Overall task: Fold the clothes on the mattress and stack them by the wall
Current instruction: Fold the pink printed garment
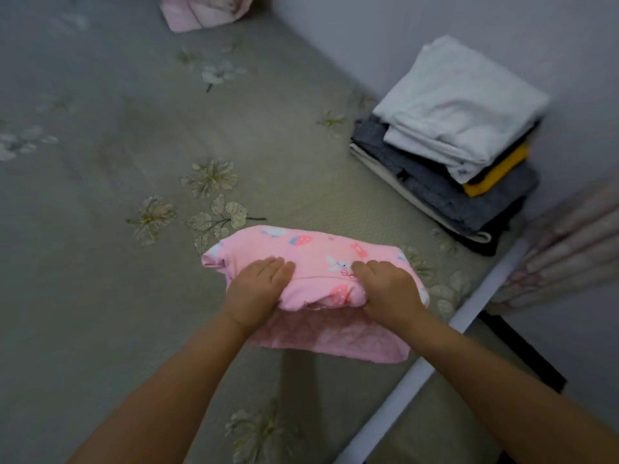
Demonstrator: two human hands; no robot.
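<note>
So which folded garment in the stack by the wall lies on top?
The white folded garment; the yellow garment and dark grey garments lie beneath it.

Flowered mattress (134, 135) under pink garment (311, 259), folded stack (452, 145)

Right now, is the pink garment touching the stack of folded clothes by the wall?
Apart. The head view shows bare mattress between the pink garment and the stack.

Pink garment (315, 259) w/ strawberry print; grey-green floral mattress (134, 128); white-topped stack (459, 135).
</note>
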